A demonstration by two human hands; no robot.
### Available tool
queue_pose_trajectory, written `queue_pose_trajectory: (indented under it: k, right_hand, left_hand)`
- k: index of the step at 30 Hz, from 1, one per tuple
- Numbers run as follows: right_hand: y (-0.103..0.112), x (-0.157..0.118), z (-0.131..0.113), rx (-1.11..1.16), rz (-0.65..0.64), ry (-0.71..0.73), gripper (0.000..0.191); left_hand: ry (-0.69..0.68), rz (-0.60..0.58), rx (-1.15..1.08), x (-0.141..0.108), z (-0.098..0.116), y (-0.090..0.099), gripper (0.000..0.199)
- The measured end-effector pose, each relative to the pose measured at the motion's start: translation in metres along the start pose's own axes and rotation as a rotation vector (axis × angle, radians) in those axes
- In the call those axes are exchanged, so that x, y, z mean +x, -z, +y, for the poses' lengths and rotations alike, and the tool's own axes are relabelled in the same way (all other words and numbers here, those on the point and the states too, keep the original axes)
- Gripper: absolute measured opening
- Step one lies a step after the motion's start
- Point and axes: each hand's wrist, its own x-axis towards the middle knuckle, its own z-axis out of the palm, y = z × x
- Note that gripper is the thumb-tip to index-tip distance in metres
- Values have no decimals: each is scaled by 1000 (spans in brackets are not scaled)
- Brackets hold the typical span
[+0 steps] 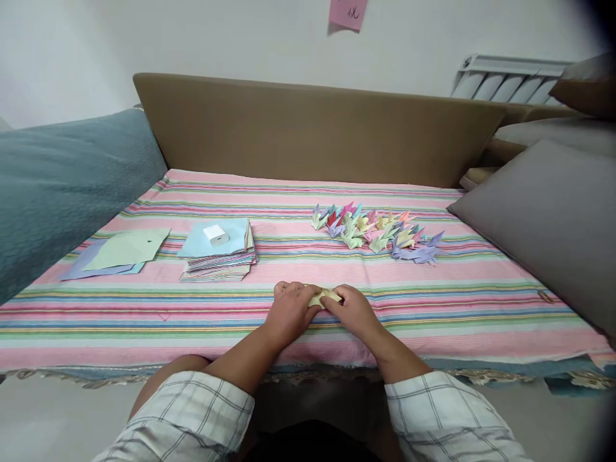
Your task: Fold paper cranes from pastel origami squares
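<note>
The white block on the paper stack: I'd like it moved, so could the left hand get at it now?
Probably yes: the white block lies uncovered atop the paper stack, with only striped cloth between stack and left hand, though that hand is busy holding yellow paper.

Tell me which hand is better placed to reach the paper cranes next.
Right, most likely. The right hand is nearer the paper cranes, which lie ahead of it; the left hand sits farther from them. Both hands hold the yellow paper.
</note>
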Motion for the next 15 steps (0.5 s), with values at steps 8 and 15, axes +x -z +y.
queue_pose_trajectory:
  k: [8,15]
  right_hand:
    - [7,1,4,13,-43,-15,25]
    - [10,1,0,32,-102,-10,21]
  left_hand:
    - [1,-29,54,0,2,-1,24]
    - [-2,-33,56,-1,2,0,24]
